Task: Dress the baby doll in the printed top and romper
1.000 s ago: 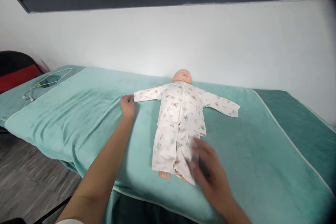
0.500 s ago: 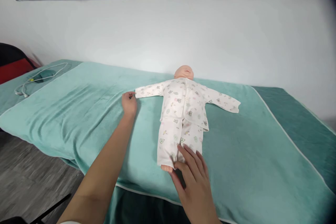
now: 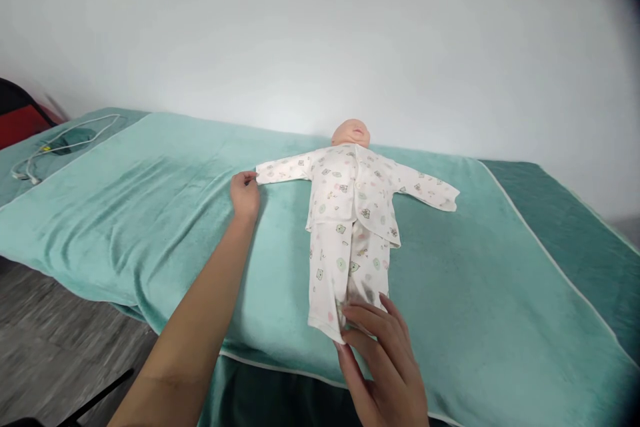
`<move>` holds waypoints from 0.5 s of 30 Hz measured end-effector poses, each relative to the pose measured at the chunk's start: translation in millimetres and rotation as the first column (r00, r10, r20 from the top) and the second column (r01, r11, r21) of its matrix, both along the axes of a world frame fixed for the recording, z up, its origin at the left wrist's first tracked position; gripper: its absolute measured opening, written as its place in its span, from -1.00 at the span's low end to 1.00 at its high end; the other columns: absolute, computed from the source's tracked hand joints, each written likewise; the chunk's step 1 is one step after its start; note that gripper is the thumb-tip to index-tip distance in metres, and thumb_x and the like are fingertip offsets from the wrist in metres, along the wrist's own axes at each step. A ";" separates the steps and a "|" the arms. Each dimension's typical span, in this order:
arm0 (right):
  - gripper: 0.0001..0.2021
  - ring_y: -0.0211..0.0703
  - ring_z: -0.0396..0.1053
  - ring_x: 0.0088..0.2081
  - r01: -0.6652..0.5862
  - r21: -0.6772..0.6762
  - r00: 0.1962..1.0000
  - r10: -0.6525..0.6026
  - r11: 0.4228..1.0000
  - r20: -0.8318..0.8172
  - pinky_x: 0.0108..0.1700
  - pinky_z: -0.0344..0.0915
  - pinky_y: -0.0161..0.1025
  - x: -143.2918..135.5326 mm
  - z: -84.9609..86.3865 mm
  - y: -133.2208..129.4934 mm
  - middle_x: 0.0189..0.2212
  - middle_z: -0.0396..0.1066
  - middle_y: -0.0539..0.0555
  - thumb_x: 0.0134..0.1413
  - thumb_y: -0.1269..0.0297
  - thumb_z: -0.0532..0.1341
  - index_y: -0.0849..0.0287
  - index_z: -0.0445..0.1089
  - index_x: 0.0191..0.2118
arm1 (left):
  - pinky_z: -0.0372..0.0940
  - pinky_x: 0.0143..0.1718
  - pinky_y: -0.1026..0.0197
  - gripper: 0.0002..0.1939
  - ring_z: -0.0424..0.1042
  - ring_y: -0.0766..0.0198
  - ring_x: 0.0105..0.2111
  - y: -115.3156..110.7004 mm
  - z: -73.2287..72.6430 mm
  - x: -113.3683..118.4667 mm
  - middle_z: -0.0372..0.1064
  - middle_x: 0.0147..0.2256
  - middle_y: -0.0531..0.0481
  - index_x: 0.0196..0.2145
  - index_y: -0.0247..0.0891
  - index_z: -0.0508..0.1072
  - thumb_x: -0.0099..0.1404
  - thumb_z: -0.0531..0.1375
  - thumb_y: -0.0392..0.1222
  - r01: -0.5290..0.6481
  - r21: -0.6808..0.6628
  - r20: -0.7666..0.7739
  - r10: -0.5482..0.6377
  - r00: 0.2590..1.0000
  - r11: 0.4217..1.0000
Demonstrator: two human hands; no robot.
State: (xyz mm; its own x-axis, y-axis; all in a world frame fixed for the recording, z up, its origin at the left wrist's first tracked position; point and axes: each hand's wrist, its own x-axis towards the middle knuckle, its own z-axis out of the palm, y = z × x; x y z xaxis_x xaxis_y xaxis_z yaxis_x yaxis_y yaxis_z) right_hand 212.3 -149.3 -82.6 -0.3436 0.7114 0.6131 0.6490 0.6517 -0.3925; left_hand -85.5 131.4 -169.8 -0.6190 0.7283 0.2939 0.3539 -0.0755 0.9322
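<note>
A baby doll lies on its back in a white patterned long-sleeved top and matching trousers. Its sleeves stretch out to both sides. My left hand is closed at the cuff of the sleeve on the left, thumb and forefinger pinching its edge. With thumb and fingers my right hand pinches the hem of the left trouser leg at its inner corner. That hem now covers the foot. My right hand hides the bottom of the other trouser leg.
A green blanket with white piping covers the bed. White cables and a dark green item lie at the far left. Behind the bed is a white wall. A red and black chair stands at the left edge.
My right hand has drawn the trouser hem down toward me and slightly right, so the toes that showed are covered. My left hand stays at the cuff. The view has tilted slightly.
</note>
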 end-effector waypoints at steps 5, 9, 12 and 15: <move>-0.90 -0.08 0.33 0.03 0.087 -0.060 0.995 -0.084 0.994 0.055 0.27 0.09 0.02 -3.4 -13.6 1.2 -0.09 0.39 0.13 0.23 0.40 0.24 0.14 0.30 -0.17 | 0.30 -0.13 0.17 -0.73 0.41 0.22 -0.24 -4.2 5.1 2.5 0.45 -0.27 -0.05 -0.27 -0.26 0.52 0.11 0.08 -0.37 0.011 -0.002 0.006 -0.011 1.000 1.000; -0.92 -0.12 0.35 -0.12 0.120 -0.081 0.992 -0.117 0.989 0.048 0.25 0.08 0.04 -8.5 -13.0 5.0 -0.25 0.38 0.05 0.25 0.39 0.23 0.13 0.28 -0.21 | 0.29 -0.15 0.17 -0.74 0.41 0.22 -0.26 -4.6 7.0 3.3 0.45 -0.28 -0.05 -0.29 -0.27 0.51 0.10 0.08 -0.37 0.010 -0.010 0.005 -0.010 1.000 1.000; -0.90 -0.16 0.35 -0.17 0.066 -0.106 0.997 -0.063 0.992 0.034 0.29 0.00 0.04 -10.4 -7.1 7.3 -0.31 0.38 0.00 0.27 0.45 0.16 0.12 0.26 -0.26 | 0.29 -0.16 0.16 -0.74 0.40 0.22 -0.27 -4.5 6.7 3.0 0.45 -0.30 -0.05 -0.29 -0.27 0.52 0.10 0.08 -0.35 0.008 -0.019 0.001 -0.008 1.000 1.000; -0.86 -0.21 0.35 -0.20 0.012 -0.105 1.000 -0.011 0.994 0.010 0.31 -0.01 0.00 -9.5 -2.0 7.4 -0.32 0.39 -0.03 0.27 0.52 0.10 0.13 0.26 -0.27 | 0.29 -0.16 0.17 -0.73 0.39 0.22 -0.28 -4.5 5.6 2.4 0.45 -0.30 -0.05 -0.28 -0.26 0.52 0.10 0.08 -0.35 0.008 -0.027 -0.010 -0.008 1.000 1.000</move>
